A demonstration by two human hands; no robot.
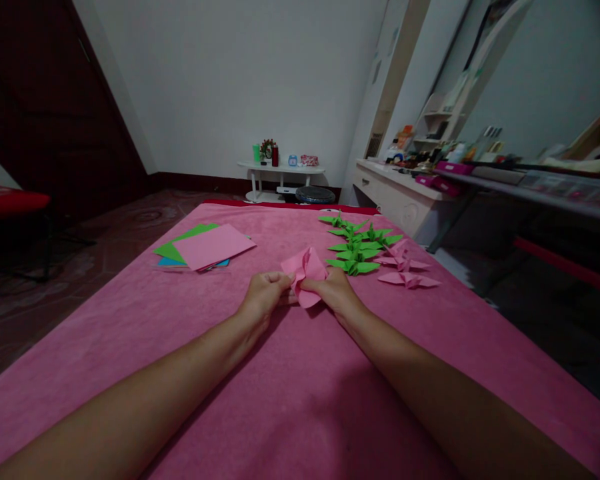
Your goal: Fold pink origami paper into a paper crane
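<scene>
A partly folded sheet of pink origami paper (307,263) is held between both hands, just above the pink cloth (290,373). My left hand (269,293) pinches its left edge with thumb and fingers. On the right side my right hand (334,291) grips it, the thumb pressed across its front; the fingers behind are hidden. The paper's upper part stands open in creased flaps. To the right of my hands lie several green paper cranes (354,266) and a few pink paper cranes (409,279).
A loose stack of coloured paper, with a pink sheet (215,247) on top, lies to the left. Beyond the cloth's far edge stands a small white table (283,168). At right is a cluttered dresser (395,183); a red stool (13,201) is at left.
</scene>
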